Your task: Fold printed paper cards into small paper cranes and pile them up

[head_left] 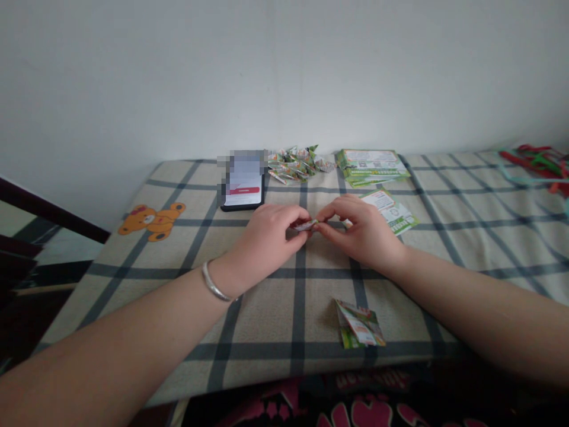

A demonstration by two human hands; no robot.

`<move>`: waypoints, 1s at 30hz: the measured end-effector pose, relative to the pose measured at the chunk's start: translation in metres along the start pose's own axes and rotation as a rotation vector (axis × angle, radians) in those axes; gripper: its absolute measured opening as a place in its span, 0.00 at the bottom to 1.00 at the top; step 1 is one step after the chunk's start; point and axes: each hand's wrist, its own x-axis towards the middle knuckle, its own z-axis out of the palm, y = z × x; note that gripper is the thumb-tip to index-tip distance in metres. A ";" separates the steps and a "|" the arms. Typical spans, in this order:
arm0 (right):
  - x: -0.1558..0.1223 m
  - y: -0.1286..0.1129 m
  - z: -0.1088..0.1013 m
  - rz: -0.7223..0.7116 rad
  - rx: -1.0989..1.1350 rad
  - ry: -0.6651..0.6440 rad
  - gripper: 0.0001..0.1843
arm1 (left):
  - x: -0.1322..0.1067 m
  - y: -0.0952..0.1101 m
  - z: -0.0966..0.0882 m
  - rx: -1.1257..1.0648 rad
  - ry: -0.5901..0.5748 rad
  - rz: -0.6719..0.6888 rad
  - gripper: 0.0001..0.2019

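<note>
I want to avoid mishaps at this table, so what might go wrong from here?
The loose folded paper lies near the front table edge, so it might get brushed off. The small paper piece, pinched by the left hand and right hand, could slip. The folded pile beside the phone might scatter if bumped.

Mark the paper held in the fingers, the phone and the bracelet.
Held paper (pixel 304 226): head view, on its exposed pale face.
Phone (pixel 243 180): head view, on the lit screen.
Bracelet (pixel 210 284): head view, on the silvery band's outer side.
</note>
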 end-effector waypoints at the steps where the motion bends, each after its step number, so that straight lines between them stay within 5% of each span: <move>1: 0.000 -0.001 0.000 -0.005 0.010 -0.003 0.03 | 0.000 0.000 0.000 0.040 -0.012 0.031 0.02; 8: -0.001 0.000 0.000 0.008 0.066 0.010 0.03 | -0.001 -0.001 -0.003 0.232 -0.061 0.087 0.09; 23: -0.002 0.003 0.001 0.047 0.149 -0.001 0.02 | 0.002 -0.004 -0.005 0.175 -0.082 0.106 0.09; 30: -0.002 0.000 -0.002 0.005 0.059 -0.030 0.03 | -0.003 0.002 -0.007 0.019 0.091 0.130 0.03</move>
